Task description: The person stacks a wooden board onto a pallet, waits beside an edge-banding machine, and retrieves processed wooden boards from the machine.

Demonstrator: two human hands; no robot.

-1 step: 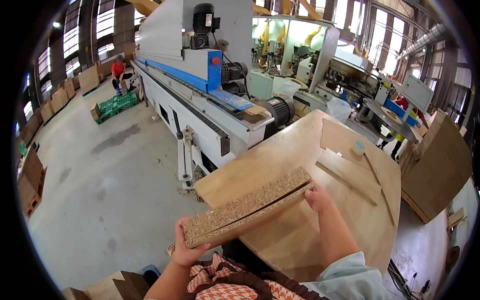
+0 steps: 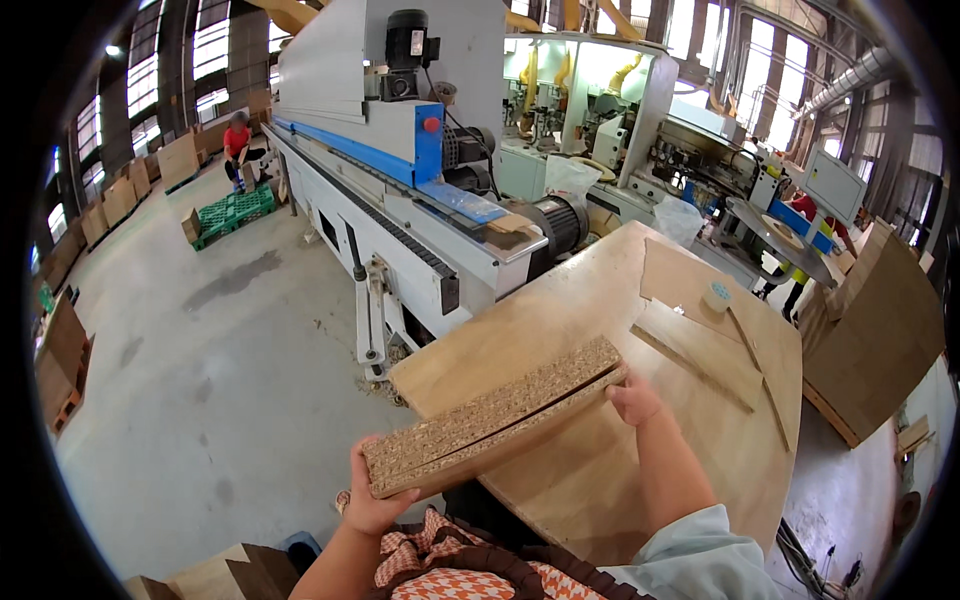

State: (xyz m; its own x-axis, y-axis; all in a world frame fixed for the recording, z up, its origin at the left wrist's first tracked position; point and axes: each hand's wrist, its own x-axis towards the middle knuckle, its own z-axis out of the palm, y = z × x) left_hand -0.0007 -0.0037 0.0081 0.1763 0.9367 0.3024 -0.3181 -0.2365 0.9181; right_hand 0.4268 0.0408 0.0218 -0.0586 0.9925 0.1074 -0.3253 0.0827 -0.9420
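A short stack of chipboard panels (image 2: 500, 408), raw speckled edges upward, is held level between my two hands over the near side of a wood-topped table. My left hand (image 2: 378, 490) closes round its left end, thumb along the near side. At the right end, my right hand (image 2: 634, 396) grips the corner with fingers bent round it. A dark gap runs lengthwise between the panels toward the right. On the table (image 2: 560, 500) beyond my right hand lie a flat board piece (image 2: 700, 350), a thin strip (image 2: 762, 375) and a roll of tape (image 2: 717, 296).
A long grey and blue machine (image 2: 400, 215) stands past the table's far left edge. Large boards (image 2: 875, 340) lean at the right. Several cut panels (image 2: 225, 575) stand at the lower left. A person in red (image 2: 238, 145) sits by a green pallet (image 2: 232, 213) far left.
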